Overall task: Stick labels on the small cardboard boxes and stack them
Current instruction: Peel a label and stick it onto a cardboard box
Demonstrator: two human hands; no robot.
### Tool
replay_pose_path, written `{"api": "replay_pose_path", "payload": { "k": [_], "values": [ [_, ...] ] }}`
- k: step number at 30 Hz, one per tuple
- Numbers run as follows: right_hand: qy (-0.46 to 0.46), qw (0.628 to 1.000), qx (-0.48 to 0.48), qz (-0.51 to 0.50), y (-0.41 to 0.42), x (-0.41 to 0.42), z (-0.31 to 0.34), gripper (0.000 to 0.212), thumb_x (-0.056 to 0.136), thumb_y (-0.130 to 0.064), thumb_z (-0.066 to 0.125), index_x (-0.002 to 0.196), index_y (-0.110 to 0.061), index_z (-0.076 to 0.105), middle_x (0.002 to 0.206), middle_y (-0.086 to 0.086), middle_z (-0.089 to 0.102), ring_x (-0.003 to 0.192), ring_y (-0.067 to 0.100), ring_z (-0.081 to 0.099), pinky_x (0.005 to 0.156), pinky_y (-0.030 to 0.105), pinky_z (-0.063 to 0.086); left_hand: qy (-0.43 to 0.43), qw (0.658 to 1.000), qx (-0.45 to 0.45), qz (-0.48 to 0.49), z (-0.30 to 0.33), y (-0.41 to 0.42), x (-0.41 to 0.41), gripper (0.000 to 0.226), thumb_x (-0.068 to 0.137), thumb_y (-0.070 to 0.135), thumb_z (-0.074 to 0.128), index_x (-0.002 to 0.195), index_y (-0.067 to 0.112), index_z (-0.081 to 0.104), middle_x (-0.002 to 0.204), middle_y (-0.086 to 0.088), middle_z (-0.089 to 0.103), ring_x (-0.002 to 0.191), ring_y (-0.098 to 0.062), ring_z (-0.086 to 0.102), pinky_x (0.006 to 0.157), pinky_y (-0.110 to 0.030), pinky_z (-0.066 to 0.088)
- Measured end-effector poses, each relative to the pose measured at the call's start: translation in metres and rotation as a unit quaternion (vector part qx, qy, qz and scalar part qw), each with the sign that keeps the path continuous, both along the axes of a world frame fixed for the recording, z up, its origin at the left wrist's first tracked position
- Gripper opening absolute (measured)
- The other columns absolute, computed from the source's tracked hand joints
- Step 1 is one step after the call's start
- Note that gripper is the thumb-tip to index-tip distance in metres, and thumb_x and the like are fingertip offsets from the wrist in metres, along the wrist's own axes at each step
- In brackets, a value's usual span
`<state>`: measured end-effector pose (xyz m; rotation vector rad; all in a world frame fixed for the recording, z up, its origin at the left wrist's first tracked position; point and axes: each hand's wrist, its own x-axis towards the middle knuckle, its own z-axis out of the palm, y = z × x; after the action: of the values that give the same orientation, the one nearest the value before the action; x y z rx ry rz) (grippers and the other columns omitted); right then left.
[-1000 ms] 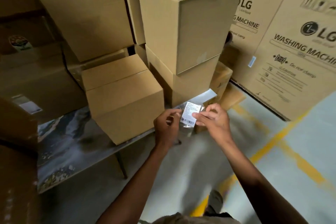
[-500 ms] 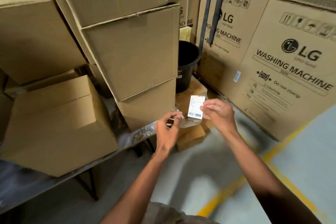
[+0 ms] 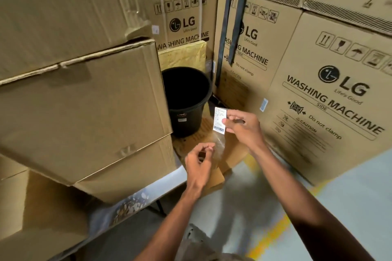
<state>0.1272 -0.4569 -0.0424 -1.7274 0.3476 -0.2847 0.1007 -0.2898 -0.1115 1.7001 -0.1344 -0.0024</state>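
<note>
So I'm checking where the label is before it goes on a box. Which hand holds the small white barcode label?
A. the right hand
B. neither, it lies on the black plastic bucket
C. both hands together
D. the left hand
A: the right hand pinches the small white barcode label by its edge, while the left hand sits lower, apart from it, at the clear backing film.

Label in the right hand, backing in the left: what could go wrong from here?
1. The right hand pinches the barcode label at one edge only; the free part could curl and stick to itself or to the fingers.
2. The left hand holds the clear backing film just below the label; the two could re-stick.
3. The black bucket sits open beside the hands; a dropped label might land inside.
</note>
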Motion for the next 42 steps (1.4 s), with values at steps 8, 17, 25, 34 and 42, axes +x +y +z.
{"api": "replay_pose_path", "payload": {
  "k": [8,17,25,34,42],
  "values": [
    [0.019,0.998,-0.002,0.060,-0.037,0.104,0.017,0.035,0.082,-0.024,0.084,0.115,-0.015,0.078,0.104,0.004,0.079,0.092,0.019,0.077,0.091,0.048,0.061,-0.066,0.995,0.023,0.069,0.013,-0.046,0.048,0.020,0.099,0.015,0.061,0.101,0.033,0.072,0.103,0.016,0.065,0.101,-0.008,0.061,0.081,-0.028,0.053],
    [-0.086,0.974,-0.110,0.178,-0.013,0.229,0.062,0.012,0.083,-0.027,0.083,0.092,-0.021,0.081,0.092,0.001,0.079,0.088,0.018,0.076,0.085,0.051,0.061,0.026,0.984,-0.032,0.175,0.022,-0.055,0.097,0.028,0.100,0.013,0.059,0.096,0.038,0.071,0.095,0.015,0.073,0.094,0.000,0.066,0.082,-0.012,0.046],
    [-0.075,0.925,-0.226,0.297,-0.005,0.298,0.028,0.016,0.075,-0.018,0.089,0.079,-0.013,0.074,0.075,-0.001,0.075,0.073,0.008,0.071,0.069,0.027,0.051,0.071,0.979,-0.009,0.189,0.010,-0.074,0.112,0.016,0.100,0.029,0.059,0.101,0.040,0.070,0.093,0.007,0.073,0.094,-0.012,0.068,0.089,-0.036,0.054],
    [-0.054,0.846,-0.331,0.415,0.008,0.314,-0.005,0.020,0.073,-0.011,0.088,0.082,-0.005,0.071,0.073,-0.004,0.065,0.069,0.010,0.059,0.065,0.019,0.037,0.099,0.970,0.004,0.221,0.000,-0.081,0.111,0.019,0.099,0.023,0.059,0.098,0.038,0.072,0.091,0.007,0.074,0.093,-0.011,0.069,0.086,-0.033,0.056],
    [-0.103,0.829,-0.342,0.430,0.018,0.322,-0.011,0.047,0.064,-0.016,0.094,0.085,-0.013,0.052,0.075,-0.002,0.055,0.069,0.022,0.055,0.062,0.033,0.033,0.098,0.965,-0.005,0.243,-0.002,-0.076,0.104,0.020,0.100,0.013,0.060,0.098,0.029,0.073,0.087,0.004,0.075,0.087,-0.010,0.071,0.078,-0.025,0.054]
  ]
}}
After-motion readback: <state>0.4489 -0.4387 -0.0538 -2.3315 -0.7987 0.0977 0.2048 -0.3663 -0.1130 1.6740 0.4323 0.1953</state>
